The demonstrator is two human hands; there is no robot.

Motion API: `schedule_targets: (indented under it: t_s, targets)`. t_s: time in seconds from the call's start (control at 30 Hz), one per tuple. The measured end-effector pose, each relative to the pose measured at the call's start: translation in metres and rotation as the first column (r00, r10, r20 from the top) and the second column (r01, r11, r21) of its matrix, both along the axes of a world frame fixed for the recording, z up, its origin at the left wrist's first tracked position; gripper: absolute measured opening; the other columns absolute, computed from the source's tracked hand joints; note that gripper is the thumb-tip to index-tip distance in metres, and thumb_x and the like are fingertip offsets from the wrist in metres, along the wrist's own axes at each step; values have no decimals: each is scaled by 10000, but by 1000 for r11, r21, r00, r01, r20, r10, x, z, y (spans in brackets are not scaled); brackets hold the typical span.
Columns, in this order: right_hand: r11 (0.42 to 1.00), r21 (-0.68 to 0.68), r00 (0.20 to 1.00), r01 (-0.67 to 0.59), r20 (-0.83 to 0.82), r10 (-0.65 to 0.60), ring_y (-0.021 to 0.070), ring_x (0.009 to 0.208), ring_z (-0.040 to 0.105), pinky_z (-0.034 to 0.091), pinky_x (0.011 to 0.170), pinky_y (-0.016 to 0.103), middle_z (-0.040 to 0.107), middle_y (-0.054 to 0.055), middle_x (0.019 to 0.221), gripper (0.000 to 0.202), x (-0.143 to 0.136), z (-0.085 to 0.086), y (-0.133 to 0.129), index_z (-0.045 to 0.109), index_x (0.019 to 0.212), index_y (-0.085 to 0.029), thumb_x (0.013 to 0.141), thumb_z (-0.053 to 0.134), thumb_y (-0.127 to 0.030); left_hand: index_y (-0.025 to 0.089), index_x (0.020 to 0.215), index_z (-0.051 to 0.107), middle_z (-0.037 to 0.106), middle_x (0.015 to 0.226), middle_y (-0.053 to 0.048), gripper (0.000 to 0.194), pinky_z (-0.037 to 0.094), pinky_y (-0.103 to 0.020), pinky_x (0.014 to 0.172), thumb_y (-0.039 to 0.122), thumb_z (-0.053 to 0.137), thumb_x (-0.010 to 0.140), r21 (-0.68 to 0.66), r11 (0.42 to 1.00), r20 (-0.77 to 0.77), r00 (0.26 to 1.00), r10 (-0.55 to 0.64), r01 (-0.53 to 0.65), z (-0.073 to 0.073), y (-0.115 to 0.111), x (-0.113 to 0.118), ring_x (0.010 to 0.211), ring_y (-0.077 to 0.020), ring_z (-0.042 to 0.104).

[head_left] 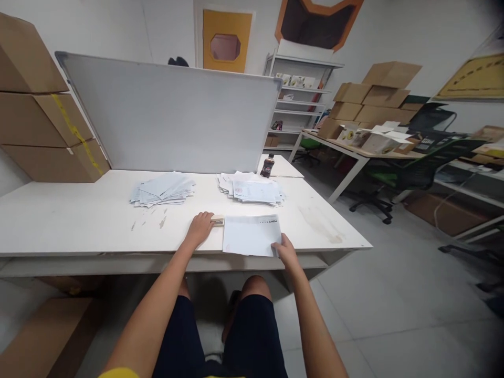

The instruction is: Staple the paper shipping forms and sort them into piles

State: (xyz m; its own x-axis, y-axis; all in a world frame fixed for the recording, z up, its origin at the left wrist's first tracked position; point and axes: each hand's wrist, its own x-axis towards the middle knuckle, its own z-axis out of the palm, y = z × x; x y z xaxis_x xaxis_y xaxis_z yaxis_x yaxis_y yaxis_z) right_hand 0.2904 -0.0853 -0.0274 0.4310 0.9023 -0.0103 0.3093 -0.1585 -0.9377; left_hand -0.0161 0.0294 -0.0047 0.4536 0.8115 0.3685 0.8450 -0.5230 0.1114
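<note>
My left hand (200, 230) is closed around a small cream-coloured stapler (217, 220) on the white table. The stapler's front end meets the left edge of a white paper sheet (250, 236) with dark print at its upper right corner. My right hand (286, 250) grips that paper at its lower right, thumb on top and fingers underneath. Whether it is one sheet or more, I cannot tell. Behind my left hand lies a loose pile of papers (163, 189). A second pile of papers (255, 191), with a faint red stamp on top, lies behind the held sheet.
A whiteboard (173, 115) stands along the table's back edge. Cardboard boxes (43, 123) are stacked at the left. A dark bottle (267, 166) stands near the right pile. The table's front edge (149, 253) is close to my knees. An office chair (409, 173) is farther right.
</note>
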Motion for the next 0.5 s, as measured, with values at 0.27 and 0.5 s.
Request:
schedule_targets:
  t_s: [0.27, 0.5]
  targets:
    - [1000, 1, 1000, 18, -13, -18, 242, 789, 602, 483, 668, 317, 654, 54, 836, 369, -2, 3, 0, 548, 872, -205, 535, 489, -342, 174, 1164, 552, 629, 1096, -118, 251, 412, -387, 862, 260, 480, 939, -11, 1000, -5, 1000, 24, -24, 5, -6, 4, 1029, -277, 551]
    - [997, -76, 976, -3, 216, 20, 242, 758, 572, 463, 646, 318, 622, 38, 783, 321, -5, 6, 0, 540, 884, -231, 585, 470, -324, 182, 1156, 559, 622, 1098, -118, 246, 411, -399, 858, 234, 486, 927, -24, 1000, 27, 1000, 2, -2, 4, -4, 5, 1040, -286, 543]
